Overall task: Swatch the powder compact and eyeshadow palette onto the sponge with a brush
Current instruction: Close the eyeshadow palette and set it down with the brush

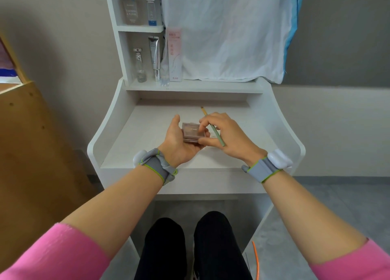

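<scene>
A small mauve rectangular eyeshadow palette (190, 131), lid closed, rests in the palm of my left hand (179, 145), held just above the white desk (147, 128). My right hand (225, 135) grips a thin green-handled brush (217, 135) whose yellow end points away toward the back of the desk. The fingertips and thumb of that same hand touch the palette's lid and front edge. No sponge or powder compact is visible; my hands may hide part of the desk surface.
A white shelf unit (139, 28) at the back left holds bottles (140, 65), a silver tube (155, 57) and a pink carton (174, 54). A white cloth (228, 33) hangs behind the desk. A wooden cabinet (27, 136) stands to the left. My knees are under the desk.
</scene>
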A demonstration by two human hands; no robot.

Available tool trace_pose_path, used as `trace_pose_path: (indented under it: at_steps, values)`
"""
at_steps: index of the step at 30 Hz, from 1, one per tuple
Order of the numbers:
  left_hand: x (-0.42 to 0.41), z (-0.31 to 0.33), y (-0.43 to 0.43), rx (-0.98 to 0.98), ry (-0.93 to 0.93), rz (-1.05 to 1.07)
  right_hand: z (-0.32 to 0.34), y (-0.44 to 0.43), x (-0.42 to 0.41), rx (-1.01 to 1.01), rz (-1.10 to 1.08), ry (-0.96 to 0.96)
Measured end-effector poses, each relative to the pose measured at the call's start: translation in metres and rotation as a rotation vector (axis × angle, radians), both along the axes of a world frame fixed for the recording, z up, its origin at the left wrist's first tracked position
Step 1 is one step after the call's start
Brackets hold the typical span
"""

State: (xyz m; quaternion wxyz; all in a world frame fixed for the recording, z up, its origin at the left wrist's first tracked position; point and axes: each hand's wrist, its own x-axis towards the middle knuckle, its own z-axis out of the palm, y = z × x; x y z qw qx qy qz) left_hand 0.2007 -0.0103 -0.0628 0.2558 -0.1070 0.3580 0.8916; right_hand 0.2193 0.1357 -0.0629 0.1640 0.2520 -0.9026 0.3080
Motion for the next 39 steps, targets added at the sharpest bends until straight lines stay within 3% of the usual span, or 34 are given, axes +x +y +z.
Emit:
trace_pose_path:
  at_steps: [10,17,22,32,39]
  values:
    - [0.003,0.001,-0.002,0.032,-0.035,-0.024,-0.015,-0.015,-0.004,0.212,-0.061,0.296]
    - [0.001,0.001,-0.003,0.005,-0.032,-0.005,-0.019,-0.02,-0.005,0.222,-0.053,0.393]
    - [-0.003,-0.002,-0.005,-0.133,0.029,0.056,-0.02,-0.022,-0.006,0.194,-0.049,0.326]
    - [-0.011,-0.004,-0.022,-0.409,0.152,0.093,-0.015,-0.035,-0.021,0.113,-0.036,-0.025]
    - [-0.029,-0.016,-0.041,-0.801,0.342,0.111,-0.021,-0.045,-0.039,0.135,-0.014,-0.054]
